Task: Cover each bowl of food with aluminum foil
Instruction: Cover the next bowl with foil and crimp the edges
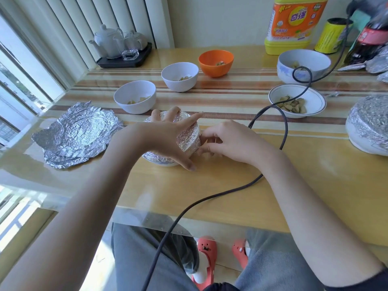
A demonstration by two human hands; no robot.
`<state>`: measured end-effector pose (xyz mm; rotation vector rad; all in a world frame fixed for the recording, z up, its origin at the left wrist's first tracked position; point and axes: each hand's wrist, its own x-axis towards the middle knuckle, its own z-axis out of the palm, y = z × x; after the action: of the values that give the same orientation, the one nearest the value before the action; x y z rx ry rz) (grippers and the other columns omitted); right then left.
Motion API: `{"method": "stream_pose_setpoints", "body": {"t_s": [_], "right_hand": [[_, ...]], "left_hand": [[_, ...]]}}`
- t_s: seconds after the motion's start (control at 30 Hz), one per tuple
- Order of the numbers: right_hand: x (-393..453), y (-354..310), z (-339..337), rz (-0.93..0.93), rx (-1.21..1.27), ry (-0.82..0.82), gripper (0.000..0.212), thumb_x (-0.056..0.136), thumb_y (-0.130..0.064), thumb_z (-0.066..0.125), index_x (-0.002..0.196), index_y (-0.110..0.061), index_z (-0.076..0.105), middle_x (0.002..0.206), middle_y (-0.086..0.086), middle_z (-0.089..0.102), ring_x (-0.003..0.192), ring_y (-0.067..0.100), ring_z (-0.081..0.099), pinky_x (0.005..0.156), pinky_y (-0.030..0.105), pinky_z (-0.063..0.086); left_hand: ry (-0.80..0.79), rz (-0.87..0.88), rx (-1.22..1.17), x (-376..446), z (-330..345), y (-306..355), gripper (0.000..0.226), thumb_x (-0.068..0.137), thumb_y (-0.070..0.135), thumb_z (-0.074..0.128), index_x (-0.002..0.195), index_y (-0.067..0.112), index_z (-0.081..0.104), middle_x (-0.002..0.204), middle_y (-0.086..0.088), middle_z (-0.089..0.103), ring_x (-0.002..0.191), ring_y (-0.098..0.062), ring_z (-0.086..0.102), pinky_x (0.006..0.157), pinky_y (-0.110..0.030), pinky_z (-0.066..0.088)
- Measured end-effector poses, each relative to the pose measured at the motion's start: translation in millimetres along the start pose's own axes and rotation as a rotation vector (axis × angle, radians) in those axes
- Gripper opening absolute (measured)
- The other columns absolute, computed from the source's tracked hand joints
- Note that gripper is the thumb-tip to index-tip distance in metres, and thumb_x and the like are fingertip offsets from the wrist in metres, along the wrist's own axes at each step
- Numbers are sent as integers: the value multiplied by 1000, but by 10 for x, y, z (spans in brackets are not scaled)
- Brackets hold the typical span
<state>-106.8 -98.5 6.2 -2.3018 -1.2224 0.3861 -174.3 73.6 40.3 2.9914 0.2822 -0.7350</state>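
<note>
I see a striped worktop [231,185] by a window; my left hand [168,133] presses flat on a foil-covered bowl [189,141]; my right hand [226,141] pinches its foil edge; a dark cable [210,198] crosses near; uncovered bowls [135,99] stand far.

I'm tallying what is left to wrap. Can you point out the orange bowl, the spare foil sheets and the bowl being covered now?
orange bowl [212,67]: head view, on its outer front wall.
spare foil sheets [77,134]: head view, middle of the crumpled stack.
bowl being covered [188,137]: head view, on the foil at its right edge.
</note>
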Motion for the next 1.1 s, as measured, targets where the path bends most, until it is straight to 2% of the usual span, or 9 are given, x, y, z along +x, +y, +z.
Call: {"method": "stream_pose_setpoints", "body": {"t_s": [0.13, 0.27, 0.37, 0.47, 0.6, 0.7, 0.83, 0.9, 1.1], "right_hand": [[39, 24, 0, 12, 48, 23, 24, 90, -37, 62, 68, -29, 63, 59, -20, 60, 54, 5, 57, 52, 23, 35], [83, 54, 16, 15, 55, 35, 25, 91, -35, 61, 72, -19, 67, 55, -22, 58, 52, 3, 56, 48, 18, 31], [105, 63, 7, 28, 71, 24, 25, 89, -33, 63, 67, -22, 66, 52, -23, 57, 50, 3, 54, 44, 15, 32], [168, 58, -43, 40, 89, 92, 20, 78, -35, 75, 64, -22, 67, 54, -16, 59, 51, 2, 54, 53, 24, 41], [242, 99, -93, 81, 69, 178, 35, 58, -44, 87, 60, -16, 66, 53, -10, 57, 49, 0, 45, 50, 22, 31], [269, 141, -57, 80, 181, 140, 33, 60, -40, 88, 60, -15, 67, 52, -8, 58, 47, 0, 45, 51, 23, 35], [201, 158, -88, 32, 272, 48, 22, 70, -33, 84, 66, -16, 70, 55, -6, 62, 51, 4, 53, 56, 26, 45], [165, 169, -101, 33, 300, 87, 22, 70, -36, 83, 67, -18, 71, 57, -6, 64, 51, 3, 54, 54, 24, 48], [232, 133, -73, 47, 237, 219, 23, 67, -39, 83, 67, -19, 72, 55, -7, 62, 50, 3, 52, 58, 31, 48]], "left_hand": [[-1, -3, 1, -7, -4, 7, 128, 52, 73, 77, 134, 68, -22, 159, 11, -19, 146, -34, -14, 113, -61, 19], [4, -3, 3, -17, -7, 13, 128, 53, 72, 77, 135, 67, -21, 159, 10, -19, 146, -33, -14, 113, -61, 19], [3, -5, 15, -19, -2, 26, 127, 53, 71, 76, 136, 67, -21, 159, 11, -19, 146, -33, -12, 112, -60, 21], [7, -3, 25, -12, 0, 23, 127, 53, 72, 76, 134, 67, -21, 158, 11, -17, 146, -33, -10, 112, -59, 21], [12, 4, 14, -15, 5, 15, 125, 53, 71, 77, 127, 73, -24, 158, 13, -16, 146, -31, -12, 112, -60, 20], [10, 4, 8, -10, 1, 13, 126, 53, 71, 78, 128, 72, -23, 157, 13, -14, 146, -32, -12, 112, -60, 18], [6, -3, -1, -1, 10, 8, 127, 51, 74, 77, 133, 69, -20, 158, 13, -15, 146, -32, -14, 114, -62, 17], [6, -6, -8, 0, 7, -1, 127, 50, 74, 76, 134, 69, -19, 158, 14, -16, 146, -32, -15, 114, -63, 17], [17, 4, -2, -19, 1, 6, 125, 54, 71, 78, 129, 72, -22, 157, 13, -13, 146, -30, -11, 112, -61, 19]]}}
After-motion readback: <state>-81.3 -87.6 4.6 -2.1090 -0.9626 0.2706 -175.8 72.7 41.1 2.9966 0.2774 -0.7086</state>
